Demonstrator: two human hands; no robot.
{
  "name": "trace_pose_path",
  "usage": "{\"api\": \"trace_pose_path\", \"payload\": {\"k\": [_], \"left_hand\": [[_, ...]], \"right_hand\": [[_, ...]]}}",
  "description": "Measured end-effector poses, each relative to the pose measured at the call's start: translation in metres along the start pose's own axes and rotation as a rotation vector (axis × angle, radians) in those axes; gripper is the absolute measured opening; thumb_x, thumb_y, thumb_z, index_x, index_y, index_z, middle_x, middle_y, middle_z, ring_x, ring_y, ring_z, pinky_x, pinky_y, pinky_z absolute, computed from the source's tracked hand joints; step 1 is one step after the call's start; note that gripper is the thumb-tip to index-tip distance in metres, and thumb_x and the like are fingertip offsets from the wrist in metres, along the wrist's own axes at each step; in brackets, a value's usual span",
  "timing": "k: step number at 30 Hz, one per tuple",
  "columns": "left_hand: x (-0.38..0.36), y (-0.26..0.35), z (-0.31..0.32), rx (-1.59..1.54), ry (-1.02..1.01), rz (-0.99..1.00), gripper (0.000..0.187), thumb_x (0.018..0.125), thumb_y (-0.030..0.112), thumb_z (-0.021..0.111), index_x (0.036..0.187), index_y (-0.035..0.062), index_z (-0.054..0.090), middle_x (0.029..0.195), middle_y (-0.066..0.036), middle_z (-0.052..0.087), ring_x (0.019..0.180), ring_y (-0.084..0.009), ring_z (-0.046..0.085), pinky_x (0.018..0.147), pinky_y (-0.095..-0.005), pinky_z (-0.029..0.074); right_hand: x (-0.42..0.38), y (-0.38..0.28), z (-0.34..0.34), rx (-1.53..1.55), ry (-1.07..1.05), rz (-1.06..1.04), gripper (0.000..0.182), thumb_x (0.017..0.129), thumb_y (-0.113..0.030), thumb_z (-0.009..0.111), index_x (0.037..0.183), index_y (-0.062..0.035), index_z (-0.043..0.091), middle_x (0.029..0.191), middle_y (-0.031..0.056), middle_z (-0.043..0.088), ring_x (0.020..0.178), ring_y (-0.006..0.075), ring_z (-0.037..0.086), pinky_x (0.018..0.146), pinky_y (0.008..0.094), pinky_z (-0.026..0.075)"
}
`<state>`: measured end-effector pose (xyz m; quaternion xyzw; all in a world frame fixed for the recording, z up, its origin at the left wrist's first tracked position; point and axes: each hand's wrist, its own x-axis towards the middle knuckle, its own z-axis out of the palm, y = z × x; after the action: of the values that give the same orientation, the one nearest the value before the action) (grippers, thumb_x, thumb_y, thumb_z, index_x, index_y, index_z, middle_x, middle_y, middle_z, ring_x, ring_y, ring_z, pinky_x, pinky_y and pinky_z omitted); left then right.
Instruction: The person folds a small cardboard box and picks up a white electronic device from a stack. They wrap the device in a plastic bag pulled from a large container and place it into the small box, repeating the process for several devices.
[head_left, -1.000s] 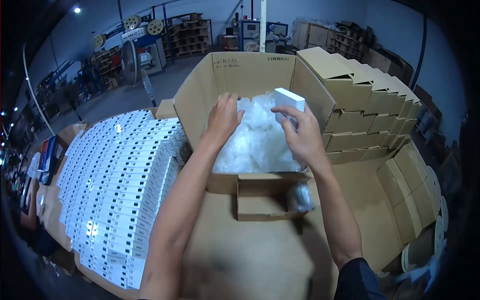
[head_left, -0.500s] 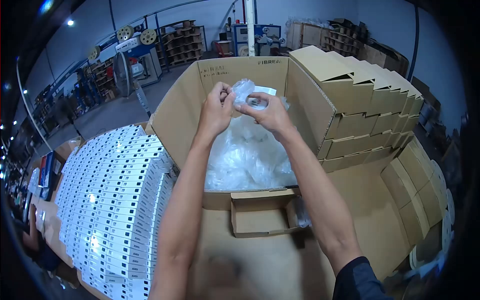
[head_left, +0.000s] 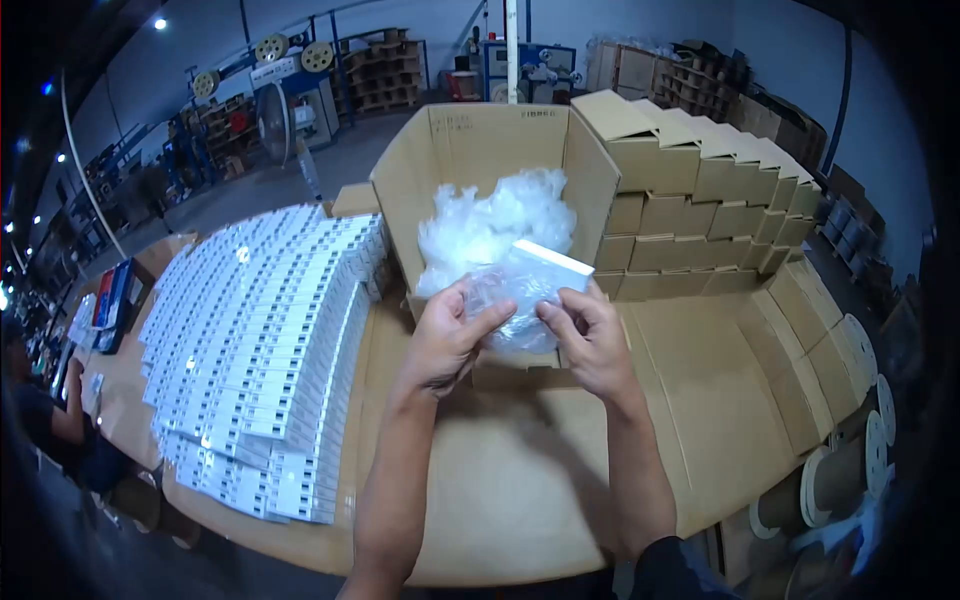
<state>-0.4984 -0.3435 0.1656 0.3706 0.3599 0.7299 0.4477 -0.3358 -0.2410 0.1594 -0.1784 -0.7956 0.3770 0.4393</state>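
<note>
My left hand point(head_left: 450, 335) pinches the left side of a crumpled clear plastic bag point(head_left: 508, 305). On the bag's right side, my right hand point(head_left: 592, 335) grips the plastic, with its fingers against a flat white box point(head_left: 555, 262). The white box sticks up behind the bag, and its lower part is hidden. Behind both hands stands a large open cardboard carton point(head_left: 395, 195) holding a heap of clear plastic bags point(head_left: 500, 215). A small cardboard box point(head_left: 520, 378) shows only partly beneath my hands.
Stacked white boxes point(head_left: 260, 350) cover the table's left side. Folded brown cartons point(head_left: 700, 200) are piled at the right, above a flat cardboard sheet point(head_left: 700, 390). Spools point(head_left: 815, 485) stand at the lower right. A person's arm point(head_left: 72, 405) shows at far left.
Both hands have come down and nearer, out of the carton, with the plastic bag and the white box. The view has shifted, and the plastic heap shows more fully.
</note>
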Motion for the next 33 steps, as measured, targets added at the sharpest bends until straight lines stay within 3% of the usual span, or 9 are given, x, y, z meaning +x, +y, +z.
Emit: {"api": "trace_pose_path", "payload": {"k": [4, 6, 9, 16, 19, 23, 27, 30, 33], "left_hand": [[-0.062, -0.018, -0.015, 0.131, 0.018, 0.107, 0.025, 0.095, 0.004, 0.071, 0.115, 0.0006, 0.057, 0.09, 0.002, 0.052, 0.081, -0.0067, 0.054, 0.079, -0.0254, 0.05], [-0.092, -0.025, 0.003, -0.079, 0.184, 0.236, 0.035, 0.094, 0.004, 0.073, 0.122, 0.0009, 0.052, 0.099, 0.0, 0.055, 0.09, -0.0088, 0.058, 0.085, -0.0266, 0.051], [-0.134, -0.054, 0.025, 0.039, 0.274, 0.244, 0.042, 0.094, 0.01, 0.077, 0.125, -0.0008, 0.05, 0.114, -0.005, 0.058, 0.103, -0.0098, 0.06, 0.089, -0.0255, 0.052], [-0.171, -0.074, 0.018, 0.104, 0.156, -0.124, 0.028, 0.099, 0.013, 0.07, 0.12, -0.0001, 0.057, 0.106, -0.004, 0.068, 0.097, -0.0079, 0.065, 0.084, -0.0263, 0.054], [-0.173, -0.093, 0.02, -0.052, 0.208, 0.127, 0.018, 0.103, 0.012, 0.064, 0.117, 0.0029, 0.058, 0.106, -0.003, 0.067, 0.096, -0.007, 0.063, 0.084, -0.0256, 0.052], [-0.173, -0.106, 0.027, 0.029, 0.3, 0.121, 0.015, 0.105, 0.012, 0.06, 0.116, 0.0028, 0.056, 0.105, -0.003, 0.066, 0.099, -0.0074, 0.06, 0.088, -0.0262, 0.05], [-0.172, -0.095, 0.019, 0.232, 0.342, -0.016, 0.018, 0.106, 0.017, 0.059, 0.113, 0.0007, 0.058, 0.1, -0.002, 0.066, 0.088, -0.0082, 0.061, 0.078, -0.0242, 0.049], [-0.168, -0.097, 0.02, 0.395, 0.424, 0.121, 0.021, 0.107, 0.019, 0.058, 0.11, -0.0016, 0.064, 0.092, -0.005, 0.069, 0.082, -0.0083, 0.062, 0.073, -0.0249, 0.05], [-0.169, -0.1, 0.023, 0.662, 0.443, 0.114, 0.029, 0.108, 0.023, 0.055, 0.11, -0.0024, 0.068, 0.085, -0.008, 0.07, 0.079, -0.0103, 0.063, 0.071, -0.0284, 0.051]], "right_hand": [[-0.07, -0.015, -0.007, -0.003, 0.077, 0.143, 0.028, 0.098, -0.017, 0.072, 0.085, 0.0059, 0.063, 0.089, 0.0041, 0.046, 0.076, 0.0113, 0.047, 0.068, 0.0294, 0.044], [-0.102, -0.008, 0.007, 0.366, 0.204, 0.188, 0.029, 0.099, -0.019, 0.072, 0.087, 0.0066, 0.064, 0.094, 0.004, 0.049, 0.077, 0.0108, 0.047, 0.068, 0.0279, 0.043], [-0.14, -0.019, 0.027, 0.321, 0.357, 0.224, 0.028, 0.098, -0.019, 0.073, 0.09, 0.0069, 0.065, 0.097, 0.005, 0.051, 0.079, 0.0112, 0.048, 0.069, 0.0275, 0.043], [-0.181, -0.024, 0.01, 0.064, 0.093, 0.139, 0.028, 0.097, -0.019, 0.074, 0.086, 0.0048, 0.065, 0.096, 0.0048, 0.051, 0.078, 0.0104, 0.046, 0.067, 0.0277, 0.041], [-0.189, -0.018, 0.015, 0.319, 0.255, 0.298, 0.031, 0.099, -0.021, 0.072, 0.082, 0.0026, 0.063, 0.093, 0.0026, 0.049, 0.078, 0.0092, 0.044, 0.067, 0.0268, 0.04], [-0.191, -0.015, 0.022, 0.363, 0.326, 0.322, 0.033, 0.1, -0.023, 0.072, 0.08, 0.0016, 0.063, 0.09, 0.0013, 0.047, 0.075, 0.0084, 0.044, 0.064, 0.0268, 0.039], [-0.19, -0.009, 0.019, 0.147, 0.21, 0.2, 0.027, 0.096, -0.02, 0.076, 0.083, 0.0017, 0.066, 0.091, 0.006, 0.051, 0.073, 0.0114, 0.046, 0.059, 0.028, 0.039], [-0.189, -0.009, 0.017, 0.079, 0.124, 0.242, 0.025, 0.094, -0.021, 0.077, 0.089, 0.0029, 0.071, 0.095, 0.0073, 0.055, 0.075, 0.0115, 0.048, 0.062, 0.0266, 0.04], [-0.183, 0.001, 0.024, 0.354, 0.095, 0.285, 0.028, 0.096, -0.023, 0.076, 0.096, 0.0043, 0.073, 0.099, 0.007, 0.057, 0.08, 0.0109, 0.051, 0.069, 0.0256, 0.043]]}}
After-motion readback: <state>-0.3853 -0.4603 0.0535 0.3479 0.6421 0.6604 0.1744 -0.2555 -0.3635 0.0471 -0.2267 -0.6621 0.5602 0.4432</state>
